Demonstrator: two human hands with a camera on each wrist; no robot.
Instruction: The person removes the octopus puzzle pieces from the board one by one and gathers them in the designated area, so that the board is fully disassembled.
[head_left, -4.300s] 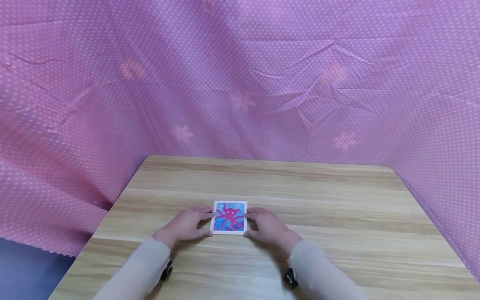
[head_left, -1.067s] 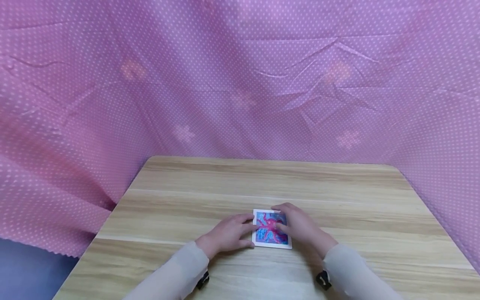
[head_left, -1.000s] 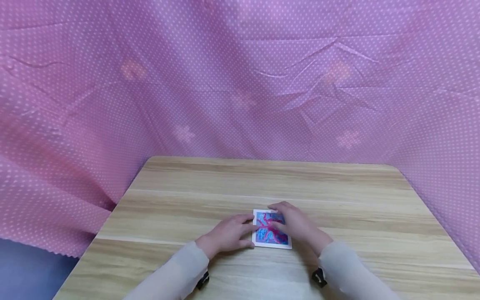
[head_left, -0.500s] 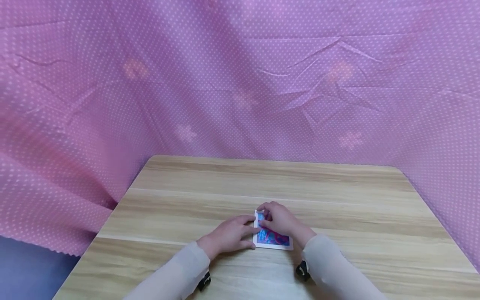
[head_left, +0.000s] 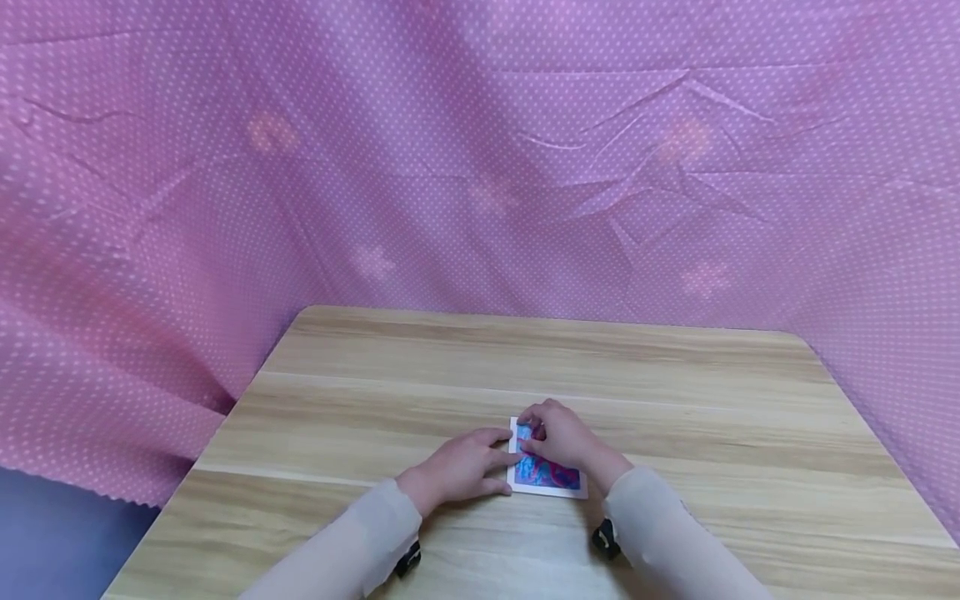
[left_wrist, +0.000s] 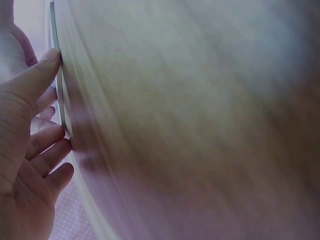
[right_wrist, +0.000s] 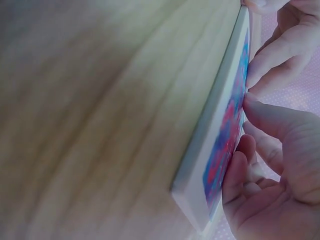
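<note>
A square octopus picture board [head_left: 551, 477] with a white border lies flat on the table. In the right wrist view it shows a thick white side. My left hand [head_left: 465, 467] rests at the board's left edge, thumb at the near corner and fingers extended, one over the border. My right hand [head_left: 566, 437] reaches over the picture, hiding its upper right. Its thumb [right_wrist: 255, 107] touches the picture's surface, the index finger bends toward the far border, and the other fingers curl in. Whether it pinches anything is hidden.
The wood-grain table [head_left: 675, 400] extends around the board on every side. Pink dotted cloth [head_left: 480, 167] hangs behind and along both sides of the table. A dark band [head_left: 606, 540] sits under the right sleeve.
The board has shifted right since the oldest frame, both hands with it. My right hand has since slid left across the picture from its right side. In the last half second both hands barely move.
</note>
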